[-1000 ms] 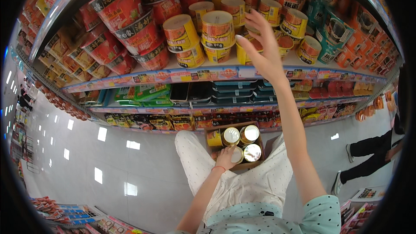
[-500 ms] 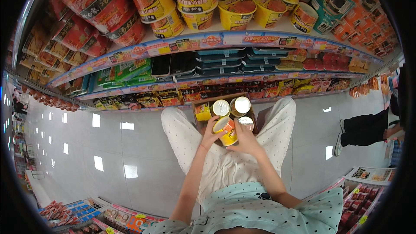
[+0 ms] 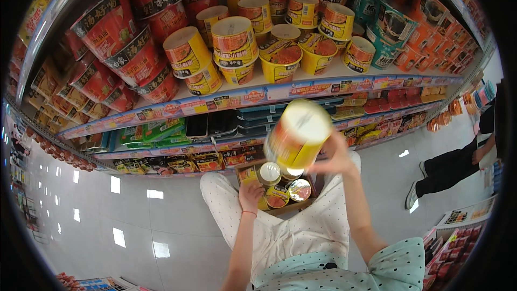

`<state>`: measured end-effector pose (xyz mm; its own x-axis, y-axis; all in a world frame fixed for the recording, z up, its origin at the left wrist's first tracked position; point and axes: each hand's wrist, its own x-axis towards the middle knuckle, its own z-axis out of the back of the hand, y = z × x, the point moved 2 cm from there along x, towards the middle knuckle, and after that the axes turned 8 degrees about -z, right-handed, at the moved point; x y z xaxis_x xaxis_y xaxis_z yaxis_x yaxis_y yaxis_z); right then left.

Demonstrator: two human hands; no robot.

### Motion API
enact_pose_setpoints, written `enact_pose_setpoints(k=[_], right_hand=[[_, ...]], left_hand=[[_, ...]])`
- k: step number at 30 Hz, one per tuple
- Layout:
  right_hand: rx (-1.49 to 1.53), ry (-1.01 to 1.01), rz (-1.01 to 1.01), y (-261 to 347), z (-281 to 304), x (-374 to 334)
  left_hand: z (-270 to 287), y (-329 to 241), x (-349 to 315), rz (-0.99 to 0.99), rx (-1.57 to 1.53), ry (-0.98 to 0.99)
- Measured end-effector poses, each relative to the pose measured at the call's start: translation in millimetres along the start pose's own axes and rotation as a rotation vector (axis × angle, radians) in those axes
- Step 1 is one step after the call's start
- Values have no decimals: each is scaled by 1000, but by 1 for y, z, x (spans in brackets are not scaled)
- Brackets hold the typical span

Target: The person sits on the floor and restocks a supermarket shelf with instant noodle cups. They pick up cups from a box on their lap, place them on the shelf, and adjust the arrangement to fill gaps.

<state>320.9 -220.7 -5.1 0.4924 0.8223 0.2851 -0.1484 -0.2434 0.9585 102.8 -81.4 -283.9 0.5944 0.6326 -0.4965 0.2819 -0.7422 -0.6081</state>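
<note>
My right hand (image 3: 336,156) grips a yellow instant noodle cup (image 3: 307,121), raised between the box and the shelf. The cup is tilted with a pale round end up, and motion blurs it. Below it, between my knees, a brown cardboard box (image 3: 291,210) holds several more cups. One of these, a cup with a printed lid (image 3: 277,196), stands beside a silver-lidded cup (image 3: 299,189). My left hand (image 3: 251,196) is at the box's left side, its fingers curled on a yellow cup (image 3: 248,174) there.
Ahead, an upper shelf (image 3: 231,99) carries yellow noodle cups (image 3: 235,41), red noodle tubs (image 3: 126,56) and teal tubs (image 3: 390,27). Lower shelves hold trays and packets. Another person's dark-trousered legs (image 3: 449,164) are at the right, and a display (image 3: 458,248) stands at lower right.
My right hand has lifted a noodle cup up and forward from the box. My left hand has parted from it to the box's left side. A printed lid now shows in the box.
</note>
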Motion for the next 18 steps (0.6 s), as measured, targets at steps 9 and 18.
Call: enact_pose_setpoints(k=[9, 18], right_hand=[[-695, -507, 218, 68, 76, 199], [-1164, -617, -9, 30, 72, 223]], left_hand=[[11, 10, 15, 23, 105, 46], [-7, 10, 4, -592, 1034, 31]])
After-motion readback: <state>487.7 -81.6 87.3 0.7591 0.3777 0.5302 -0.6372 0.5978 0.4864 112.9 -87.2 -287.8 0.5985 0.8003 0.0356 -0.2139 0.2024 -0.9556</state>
